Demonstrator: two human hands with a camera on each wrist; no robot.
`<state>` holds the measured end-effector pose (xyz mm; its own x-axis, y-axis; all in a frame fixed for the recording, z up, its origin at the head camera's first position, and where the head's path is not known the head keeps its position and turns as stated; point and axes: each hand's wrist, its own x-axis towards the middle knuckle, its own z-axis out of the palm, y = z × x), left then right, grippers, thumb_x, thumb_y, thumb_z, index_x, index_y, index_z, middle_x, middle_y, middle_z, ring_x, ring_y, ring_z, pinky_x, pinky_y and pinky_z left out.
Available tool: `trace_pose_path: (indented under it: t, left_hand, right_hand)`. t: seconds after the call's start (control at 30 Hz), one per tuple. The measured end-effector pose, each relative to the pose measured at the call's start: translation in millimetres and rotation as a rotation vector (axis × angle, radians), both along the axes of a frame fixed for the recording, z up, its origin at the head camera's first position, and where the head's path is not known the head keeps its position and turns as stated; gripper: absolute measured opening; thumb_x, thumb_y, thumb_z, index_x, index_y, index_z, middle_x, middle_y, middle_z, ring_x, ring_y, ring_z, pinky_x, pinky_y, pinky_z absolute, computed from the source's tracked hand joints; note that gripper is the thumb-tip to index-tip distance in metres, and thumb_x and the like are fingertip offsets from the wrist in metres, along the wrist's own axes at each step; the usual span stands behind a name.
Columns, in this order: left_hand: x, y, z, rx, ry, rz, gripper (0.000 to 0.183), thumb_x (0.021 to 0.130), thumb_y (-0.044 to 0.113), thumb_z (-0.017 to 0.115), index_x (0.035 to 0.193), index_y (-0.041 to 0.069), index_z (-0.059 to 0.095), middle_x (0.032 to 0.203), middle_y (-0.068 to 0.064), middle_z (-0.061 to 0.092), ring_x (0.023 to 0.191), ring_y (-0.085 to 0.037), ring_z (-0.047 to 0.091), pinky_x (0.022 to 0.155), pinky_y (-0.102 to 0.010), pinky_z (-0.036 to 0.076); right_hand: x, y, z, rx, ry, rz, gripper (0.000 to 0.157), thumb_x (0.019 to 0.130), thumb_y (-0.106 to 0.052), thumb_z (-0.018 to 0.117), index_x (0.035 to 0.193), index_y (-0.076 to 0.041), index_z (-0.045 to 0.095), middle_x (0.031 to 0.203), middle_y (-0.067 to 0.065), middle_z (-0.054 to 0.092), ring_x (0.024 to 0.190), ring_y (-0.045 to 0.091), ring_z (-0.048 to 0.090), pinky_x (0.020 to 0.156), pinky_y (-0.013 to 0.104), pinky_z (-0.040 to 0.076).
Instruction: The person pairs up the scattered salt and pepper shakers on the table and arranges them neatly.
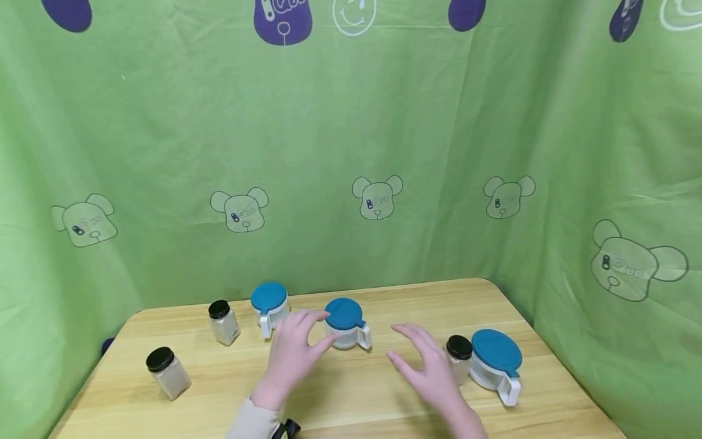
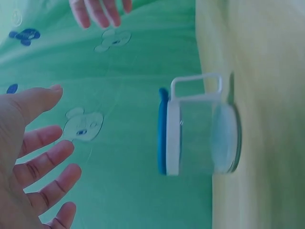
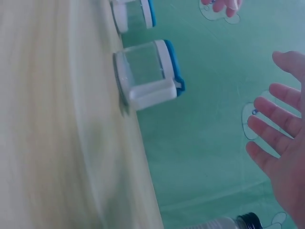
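My left hand (image 1: 293, 347) hovers over the table with fingers spread, holding nothing. It is nearest a clear jar with a blue lid and white handle (image 1: 345, 322), which stands upright at the back middle; the fingertips overlap its left edge in the head view. To the right, my right hand (image 1: 428, 366) is raised with its fingers apart and nothing in its grasp. That hand partly covers a small black-lidded jar (image 1: 458, 360). In the left wrist view the handled jar (image 2: 195, 133) is apart from the fingers.
A second blue-lidded jar (image 1: 270, 302) stands behind my left hand. Two black-lidded jars (image 1: 223, 322) are on the left of the wooden table (image 1: 356, 402). Another blue-lidded jar (image 1: 496, 360) is at the right. A green curtain (image 1: 307, 134) hangs behind the table.
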<state>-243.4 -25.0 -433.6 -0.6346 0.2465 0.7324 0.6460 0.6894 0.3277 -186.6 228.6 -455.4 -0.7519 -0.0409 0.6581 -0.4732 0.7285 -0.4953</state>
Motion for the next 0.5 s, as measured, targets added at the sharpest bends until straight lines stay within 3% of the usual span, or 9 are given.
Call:
trace_pose_path:
  t: [0.3,0.5]
  left_hand:
    - [-8.6,-23,8.9,0.011,0.008,0.021,0.039,0.076,0.035,0.082,0.107,0.015,0.070,0.101,0.000,0.071,0.095,-0.021,0.064,0.084,-0.043,0.048]
    - [-13.9,-38,12.8,0.038,-0.072,0.066,0.040,0.077,0.035,0.081,0.111,0.016,0.070,0.105,-0.002,0.071,0.099,-0.024,0.061,0.085,-0.047,0.046]
  right_hand:
    - [-3.3,-14,-8.1,0.021,-0.055,0.039,0.049,0.080,-0.019,0.078,0.126,-0.012,0.062,0.126,0.004,0.065,0.116,0.025,0.061,0.095,0.050,0.052]
    - [-10.5,-16,-12.7,0.029,-0.095,0.042,0.051,0.081,-0.025,0.078,0.128,-0.013,0.061,0.129,0.003,0.063,0.120,0.024,0.059,0.098,0.050,0.050]
